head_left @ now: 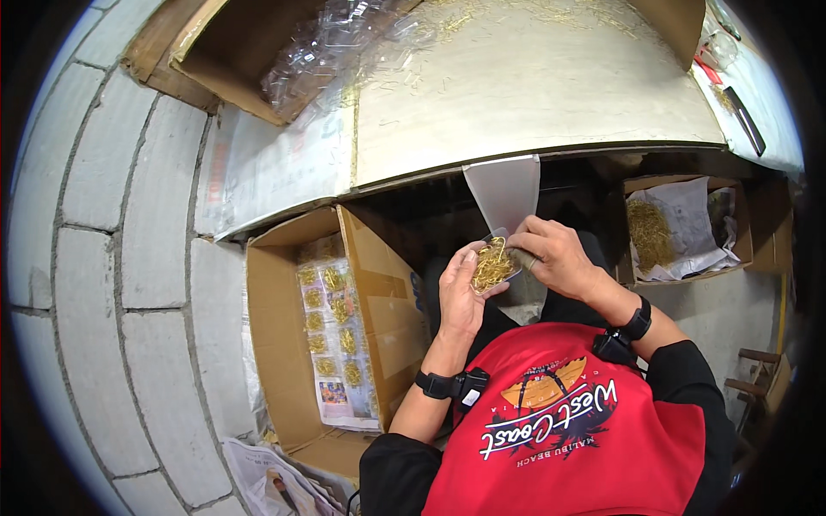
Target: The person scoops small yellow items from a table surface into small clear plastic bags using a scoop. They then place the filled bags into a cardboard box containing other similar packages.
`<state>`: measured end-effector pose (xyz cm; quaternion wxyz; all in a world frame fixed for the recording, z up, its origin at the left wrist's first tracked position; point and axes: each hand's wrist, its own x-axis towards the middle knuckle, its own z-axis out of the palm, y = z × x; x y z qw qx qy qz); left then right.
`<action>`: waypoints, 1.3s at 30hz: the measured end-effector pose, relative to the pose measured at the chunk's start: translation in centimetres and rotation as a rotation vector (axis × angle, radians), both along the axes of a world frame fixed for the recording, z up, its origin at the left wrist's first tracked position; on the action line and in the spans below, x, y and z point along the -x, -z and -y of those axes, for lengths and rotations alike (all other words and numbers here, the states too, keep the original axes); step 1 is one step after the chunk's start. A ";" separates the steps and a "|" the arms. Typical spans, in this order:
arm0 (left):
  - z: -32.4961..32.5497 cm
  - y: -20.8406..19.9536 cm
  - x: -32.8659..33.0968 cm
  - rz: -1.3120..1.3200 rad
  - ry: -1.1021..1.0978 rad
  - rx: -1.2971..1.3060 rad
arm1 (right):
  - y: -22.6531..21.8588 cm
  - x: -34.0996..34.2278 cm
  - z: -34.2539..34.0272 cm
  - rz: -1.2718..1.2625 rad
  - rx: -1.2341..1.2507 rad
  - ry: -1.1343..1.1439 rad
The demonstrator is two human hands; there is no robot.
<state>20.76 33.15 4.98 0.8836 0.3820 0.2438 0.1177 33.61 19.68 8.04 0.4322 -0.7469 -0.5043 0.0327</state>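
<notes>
in the left hand [461, 294], clear box [509, 279]

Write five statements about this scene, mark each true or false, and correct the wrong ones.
1. The left hand holds a small clear container with gold-coloured pieces in it. True.
2. The right hand is well away from the container. False: its fingers are at the container's right side.
3. The box on the left holds rows of gold-filled packs. True.
4. The box on the right contains only paper. False: a gold-coloured pile lies in it too.
5. The person wears black wristbands on both wrists. True.
</notes>
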 end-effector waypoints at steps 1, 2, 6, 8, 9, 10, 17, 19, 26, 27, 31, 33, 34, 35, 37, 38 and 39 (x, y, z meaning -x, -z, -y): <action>0.1 -0.1 -0.1 0.004 0.017 0.001 | 0.0 -0.1 0.0 0.008 0.046 -0.013; 0.1 -0.2 -0.1 -0.008 0.009 0.020 | 0.0 -0.1 0.0 0.015 0.093 -0.027; -0.1 0.2 -0.1 -0.004 -0.018 0.107 | -0.3 -0.3 0.3 0.023 0.132 -0.052; -0.3 0.5 0.0 0.017 -0.024 0.109 | -0.1 -0.4 0.8 -0.044 0.063 -0.029; -0.4 0.6 0.0 0.023 -0.025 0.085 | -0.1 -0.5 1.0 -0.078 0.029 -0.018; -0.5 0.6 -0.1 0.028 -0.027 0.059 | -0.2 -0.4 0.8 0.017 0.015 -0.041; -0.1 0.3 -0.3 0.048 -0.049 0.058 | -0.3 1.2 -0.2 0.297 0.193 -0.226; -0.5 -0.3 0.2 0.050 -0.069 0.093 | -1.1 1.4 -0.7 0.316 0.177 -0.216; -3.8 -3.5 3.5 -0.018 -0.201 -0.035 | -3.6 2.5 -3.9 0.243 0.006 -0.285; -5.0 -4.2 5.0 0.006 -0.242 -0.081 | -4.4 2.6 -4.1 0.212 -0.067 -0.286; -11.8 -8.7 13.3 -0.143 -0.467 -0.322 | -4.6 2.2 -4.5 0.071 -0.055 -0.196; -14.7 -9.7 18.9 -0.235 -0.543 -0.372 | -2.9 1.7 -4.5 0.024 0.016 -0.151; -15.9 -9.5 21.8 -0.287 -0.583 -0.373 | -1.9 1.3 -4.4 0.059 0.033 -0.157; -16.8 -8.6 24.5 -0.332 -0.627 -0.350 | -1.1 1.1 -4.1 -0.008 0.077 -0.145; -17.9 -5.7 30.1 -0.466 -0.666 -0.282 | 0.5 0.8 -3.1 -0.151 0.173 -0.117; -18.3 -3.7 33.1 -0.554 -0.662 -0.233 | 1.2 0.6 -2.9 -0.133 0.173 -0.118; -18.3 -1.5 35.8 -0.642 -0.656 -0.181 | 1.7 0.4 -2.8 -0.138 0.210 -0.127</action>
